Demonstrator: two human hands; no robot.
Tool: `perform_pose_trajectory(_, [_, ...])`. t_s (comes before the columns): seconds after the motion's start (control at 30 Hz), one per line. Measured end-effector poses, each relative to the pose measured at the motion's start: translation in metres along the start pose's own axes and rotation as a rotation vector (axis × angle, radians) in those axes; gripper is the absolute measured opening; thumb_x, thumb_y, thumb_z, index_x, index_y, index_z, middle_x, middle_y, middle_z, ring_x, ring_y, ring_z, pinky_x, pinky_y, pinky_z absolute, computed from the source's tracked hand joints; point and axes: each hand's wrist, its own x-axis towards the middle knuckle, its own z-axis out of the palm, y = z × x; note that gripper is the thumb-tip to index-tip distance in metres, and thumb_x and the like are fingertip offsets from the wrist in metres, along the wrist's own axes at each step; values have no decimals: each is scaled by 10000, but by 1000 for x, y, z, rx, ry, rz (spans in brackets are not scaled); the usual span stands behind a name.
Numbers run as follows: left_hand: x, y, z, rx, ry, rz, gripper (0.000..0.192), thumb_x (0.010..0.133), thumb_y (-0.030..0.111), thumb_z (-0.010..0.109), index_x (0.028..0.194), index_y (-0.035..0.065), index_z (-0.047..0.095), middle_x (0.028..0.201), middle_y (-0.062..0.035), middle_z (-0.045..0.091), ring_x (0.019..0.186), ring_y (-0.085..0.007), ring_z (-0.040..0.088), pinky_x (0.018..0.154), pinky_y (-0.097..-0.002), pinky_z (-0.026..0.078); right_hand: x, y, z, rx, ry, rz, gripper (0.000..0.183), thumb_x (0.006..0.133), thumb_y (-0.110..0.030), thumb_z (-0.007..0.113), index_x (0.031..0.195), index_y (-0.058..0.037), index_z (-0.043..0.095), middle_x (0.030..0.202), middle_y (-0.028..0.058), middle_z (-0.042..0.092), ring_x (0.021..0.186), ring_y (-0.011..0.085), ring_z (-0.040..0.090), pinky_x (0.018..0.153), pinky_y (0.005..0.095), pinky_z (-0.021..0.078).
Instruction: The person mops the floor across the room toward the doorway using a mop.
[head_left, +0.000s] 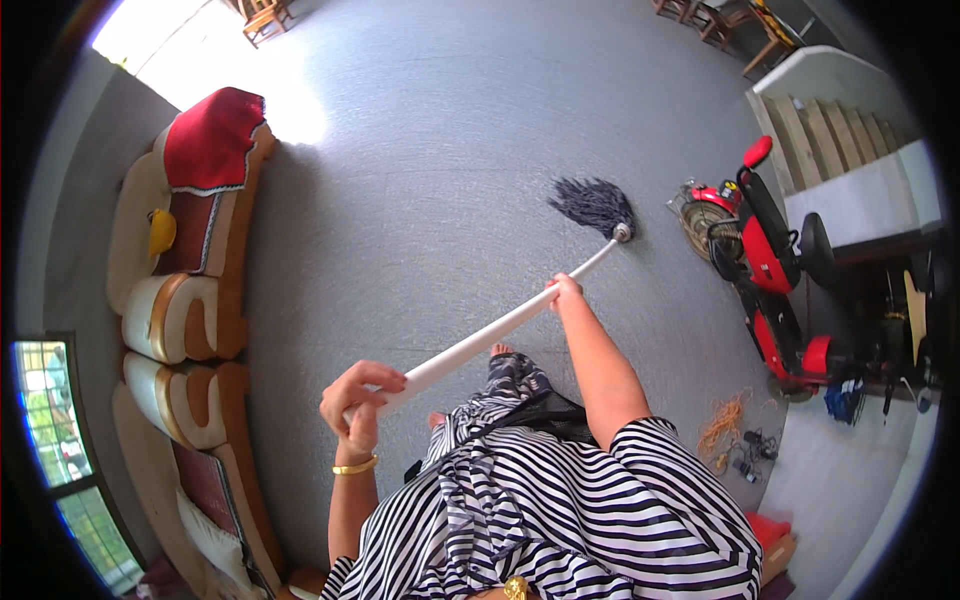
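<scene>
A string mop with a long white handle (480, 339) slants across the view in front of me. Around the upper end of the handle is my left hand (363, 401), a gold-coloured bangle on its wrist. My right hand (563, 290) grips the shaft farther down, towards the mop head. The dark grey strands of the mop head (596, 204) lie on the grey floor (420, 187), fanned out to the left of the metal socket (622, 232). Both feet are bare, partly showing below the handle.
Along the left wall stand sofas (244, 262), one with a red cloth (214, 139) and a yellow object (162, 232). A red and black electric scooter (769, 262) is at right, near a staircase (840, 139). An orange cord (721, 427) lies on the floor. Wooden chairs (264, 16) stand far off.
</scene>
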Motion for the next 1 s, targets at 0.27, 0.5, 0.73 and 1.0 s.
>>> perform_pose_trajectory(0.27, [24, -31, 48, -218, -441, -135, 129, 667, 134, 438, 590, 32, 427, 742, -143, 537, 696, -223, 534, 621, -317, 430, 88, -12, -127, 295, 200, -61, 96, 695, -50, 426, 762, -14, 367, 586, 78, 410, 434, 149, 419, 373, 246, 391])
perform_pose_trajectory(0.5, [19, -3, 23, -613, -63, -284, 198, 711, 187, 385, 543, 82, 386, 513, -90, 481, 564, -193, 485, 690, -372, 380, 54, 35, -124, 78, 226, 188, 58, 675, -120, 425, 642, -79, 402, 552, 29, 419, 448, 134, 443, 381, 237, 393])
perform_pose_trajectory(0.73, [-12, 56, -48, -480, 188, -121, 278, 713, 283, 385, 493, 116, 358, 417, -29, 390, 406, -129, 388, 596, -316, 380, -44, 96, -19, 147, 71, 275, 135, 731, -198, 425, 708, -81, 361, 539, 36, 397, 397, 133, 403, 326, 232, 361])
perform_pose_trajectory(1.0, [-79, 135, -106, -271, 409, 64, 293, 685, 265, 474, 467, 116, 346, 389, -17, 397, 379, -92, 363, 549, -286, 362, -157, 168, 52, -36, -14, 346, 138, 719, -169, 452, 764, -76, 361, 548, 42, 392, 380, 115, 391, 321, 211, 367])
